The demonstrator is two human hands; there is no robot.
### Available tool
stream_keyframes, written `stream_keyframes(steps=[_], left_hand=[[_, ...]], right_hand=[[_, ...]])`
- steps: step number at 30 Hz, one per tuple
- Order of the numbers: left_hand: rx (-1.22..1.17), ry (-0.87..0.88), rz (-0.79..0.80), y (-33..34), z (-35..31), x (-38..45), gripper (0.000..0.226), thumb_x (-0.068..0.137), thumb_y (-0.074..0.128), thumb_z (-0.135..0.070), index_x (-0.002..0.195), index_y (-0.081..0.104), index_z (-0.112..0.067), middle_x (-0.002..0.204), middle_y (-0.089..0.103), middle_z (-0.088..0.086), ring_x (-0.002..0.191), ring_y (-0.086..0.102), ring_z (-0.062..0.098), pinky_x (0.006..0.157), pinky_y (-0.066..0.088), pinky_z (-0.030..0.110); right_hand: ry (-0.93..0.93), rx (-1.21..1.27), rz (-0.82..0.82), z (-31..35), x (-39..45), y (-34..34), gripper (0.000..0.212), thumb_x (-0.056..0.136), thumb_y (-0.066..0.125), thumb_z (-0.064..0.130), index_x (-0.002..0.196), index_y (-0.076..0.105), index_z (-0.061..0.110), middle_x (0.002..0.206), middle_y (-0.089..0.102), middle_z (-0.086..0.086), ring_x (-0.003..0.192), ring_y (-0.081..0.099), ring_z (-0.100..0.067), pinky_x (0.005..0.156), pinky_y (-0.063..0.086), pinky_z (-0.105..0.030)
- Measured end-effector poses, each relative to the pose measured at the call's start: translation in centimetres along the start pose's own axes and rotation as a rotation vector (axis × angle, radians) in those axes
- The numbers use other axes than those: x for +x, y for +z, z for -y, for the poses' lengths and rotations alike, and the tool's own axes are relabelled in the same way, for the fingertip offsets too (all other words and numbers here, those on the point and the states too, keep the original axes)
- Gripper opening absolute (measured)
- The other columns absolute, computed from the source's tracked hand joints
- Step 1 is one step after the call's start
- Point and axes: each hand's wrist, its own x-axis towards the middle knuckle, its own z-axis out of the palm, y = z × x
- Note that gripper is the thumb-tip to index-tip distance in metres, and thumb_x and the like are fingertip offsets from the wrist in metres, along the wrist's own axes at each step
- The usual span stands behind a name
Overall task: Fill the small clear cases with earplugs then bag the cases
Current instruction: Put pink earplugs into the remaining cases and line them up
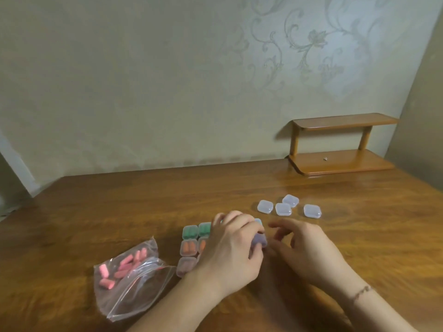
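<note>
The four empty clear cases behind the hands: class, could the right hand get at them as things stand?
Probably yes. The right hand is open and holds nothing, and the four empty clear cases lie just beyond it on bare table, nothing between. The left hand, gripping a filled case, sits off to the side.

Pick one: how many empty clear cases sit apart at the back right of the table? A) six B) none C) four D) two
C: four empty clear cases lie in a loose cluster on the table, beyond the right hand and apart from the filled cases beside the left hand.
</note>
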Motion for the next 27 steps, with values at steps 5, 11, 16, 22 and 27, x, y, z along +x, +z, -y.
stream_keyframes(steps=[5,11,16,22,27], left_hand=[[-0.068,0.016,0.173,2.7,-2.6,5.8,0.036,0.095,0.057,-0.03,0.129,0.06,-0.022,0.13,0.061,-0.006,0.126,0.046,0.014,0.112,0.033,0.037],[-0.059,-0.101,0.266,6.0,-5.0,9.6,0.05,0.098,0.057,-0.029,0.145,0.042,-0.025,0.141,0.054,-0.002,0.134,0.045,0.019,0.112,0.035,0.042],[-0.205,-0.193,0.266,6.9,-5.1,9.7,0.054,0.099,0.057,-0.028,0.149,0.037,-0.026,0.148,0.048,-0.003,0.135,0.044,0.016,0.107,0.045,0.035],[-0.987,-0.618,0.243,4.0,-4.1,8.5,0.034,0.098,0.059,-0.029,0.131,0.059,-0.029,0.137,0.06,-0.004,0.128,0.054,0.017,0.109,0.044,0.037],[-1.592,-0.774,0.209,-1.2,-3.0,5.3,0.023,0.093,0.063,-0.014,0.115,0.07,-0.011,0.114,0.073,0.014,0.112,0.067,0.03,0.105,0.047,0.041]], right_hand=[[0.226,-0.168,-0.179,-4.8,3.5,-3.8,0.048,0.086,0.067,0.031,0.131,0.05,0.036,0.122,0.062,0.013,0.108,0.058,-0.015,0.08,0.055,-0.033],[0.136,-0.104,-0.098,-8.6,4.9,-2.8,0.081,0.084,0.07,0.034,0.15,0.024,0.032,0.147,0.045,0.006,0.142,0.03,-0.017,0.113,0.036,-0.045],[0.071,-0.054,-0.123,-9.2,5.1,-2.5,0.061,0.086,0.069,0.03,0.14,0.04,0.031,0.126,0.062,0.01,0.116,0.056,-0.01,0.102,0.047,-0.035],[-0.109,0.22,-0.291,-5.8,2.6,-3.4,0.041,0.076,0.078,0.034,0.108,0.052,0.03,0.098,0.057,0.024,0.089,0.056,0.01,0.072,0.043,0.0],[-0.399,0.255,-0.411,-2.0,0.5,-3.1,0.031,0.079,0.068,0.05,0.101,0.055,0.031,0.099,0.065,0.017,0.093,0.065,-0.003,0.079,0.052,-0.014]])
